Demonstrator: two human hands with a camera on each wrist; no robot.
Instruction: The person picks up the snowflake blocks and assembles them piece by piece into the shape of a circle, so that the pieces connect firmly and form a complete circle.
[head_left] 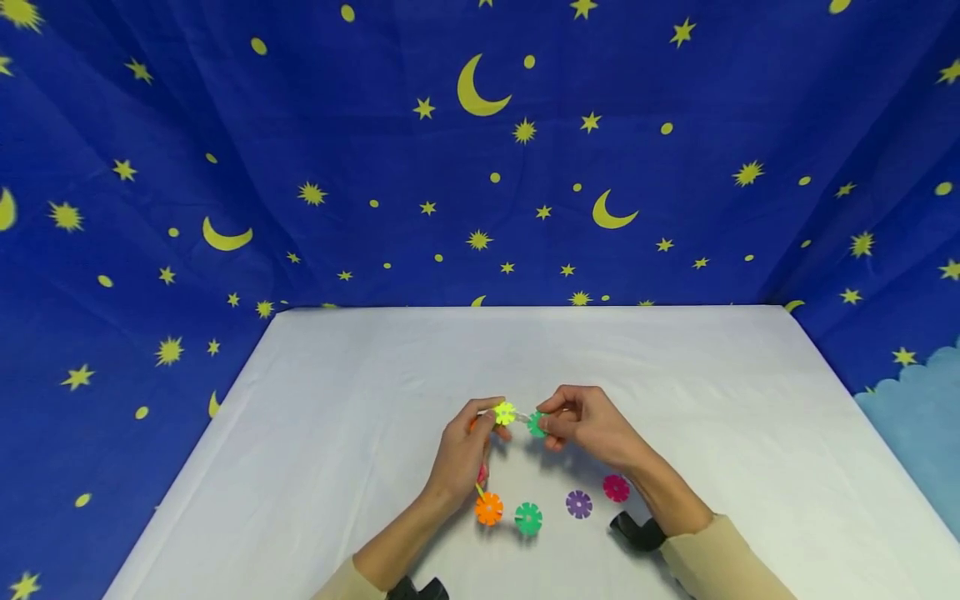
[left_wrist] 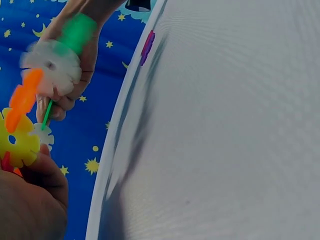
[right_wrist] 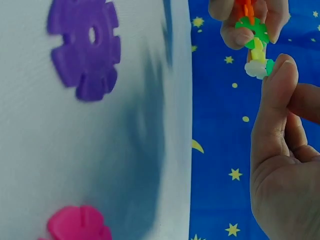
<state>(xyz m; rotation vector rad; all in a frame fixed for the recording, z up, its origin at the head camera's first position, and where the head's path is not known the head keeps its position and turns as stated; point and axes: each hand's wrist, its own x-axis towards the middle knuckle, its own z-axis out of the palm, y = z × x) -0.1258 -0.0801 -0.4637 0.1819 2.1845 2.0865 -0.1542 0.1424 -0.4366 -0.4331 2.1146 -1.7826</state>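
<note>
My left hand grips a chain of slotted flower-shaped plastic discs, with a yellow disc at its fingertips. Between thumb and fingers, my right hand pinches a green disc. That green disc meets a whitish disc beside the yellow one; how deep their slots sit in each other cannot be told. Below the left hand hangs the rest of the chain, with an orange disc, a white disc and another green disc. The left fingers hide part of the chain.
A purple disc and a pink disc lie on the white-covered table near the right forearm. Black wrist mounts, such as the right one, sit by the forearms. A blue star-patterned cloth hangs behind and at the sides.
</note>
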